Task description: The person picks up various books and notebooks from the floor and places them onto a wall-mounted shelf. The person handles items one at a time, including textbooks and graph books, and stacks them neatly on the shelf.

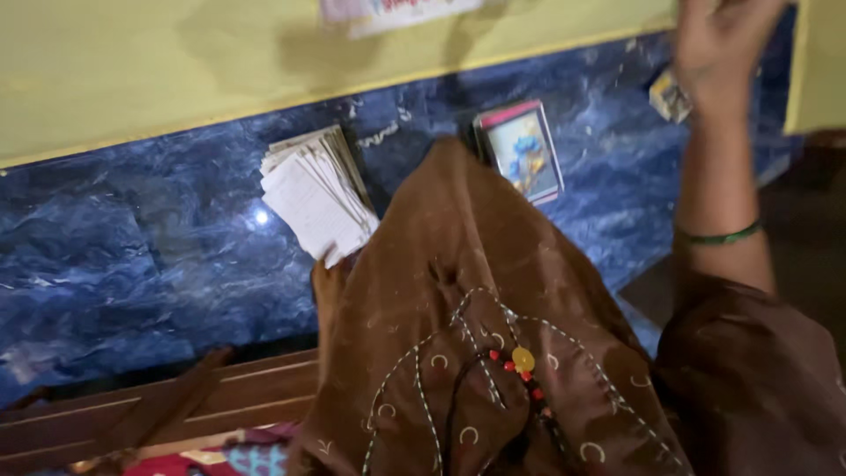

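On the blue marble shelf (132, 256) (yellow wall (132, 70) behind), left hand (328, 286) fingers clamped on paper stack (315, 194)

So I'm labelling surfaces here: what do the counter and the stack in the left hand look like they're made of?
The counter looks like polished blue stone, marble or granite: veined, with a glossy light spot. The stack in the left hand looks like matte white paper sheets or cards, edges fanned; which of the two is unclear.

The counter (132, 256) is deep blue, veined with paler streaks. At twelve o'clock the wall (132, 70) is pale yellow. The stack of papers (317, 198) is white with faint grey lines. The brown garment (476, 335) carries white stitched curves and red and yellow beads; the bangle (718, 236) is green.
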